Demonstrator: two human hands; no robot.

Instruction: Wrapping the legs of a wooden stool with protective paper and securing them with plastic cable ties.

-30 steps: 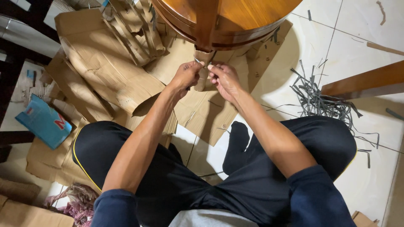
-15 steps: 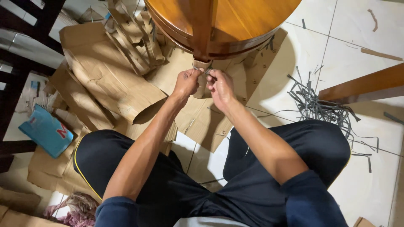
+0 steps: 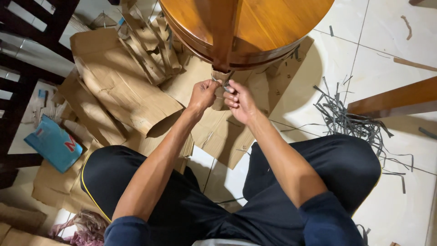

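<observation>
The round wooden table (image 3: 255, 23) fills the 12 o'clock end of the view, w/ flattened cardboard sheets (image 3: 123, 91) spread over the tiled floor (image 3: 387, 59) from 9 to 11 o'clock and a tangle of grey plastic strapping (image 3: 350, 118) out at 3 o'clock. A wooden table leg (image 3: 225, 27) runs down the middle toward the person, its long axis 12-to-6, and its lower end wears a cardboard wrap (image 3: 220, 86) — that's the piece both hands are on. The wrap sits just at 12 o'clock from the knuckles, touching them. Left hand (image 3: 203, 94) is curled shut, pinching the wrap's left edge or a thin strap there; can't tell which. Right hand (image 3: 240, 101) is also clenched, fingertips pressed to the wrap's right side, approx level w/ the left — neither is clearly nearer. Something small and metallic glints between the thumbs; too small to name. A blue packet (image 3: 54, 143) lies well apart at 9 o'clock.
</observation>
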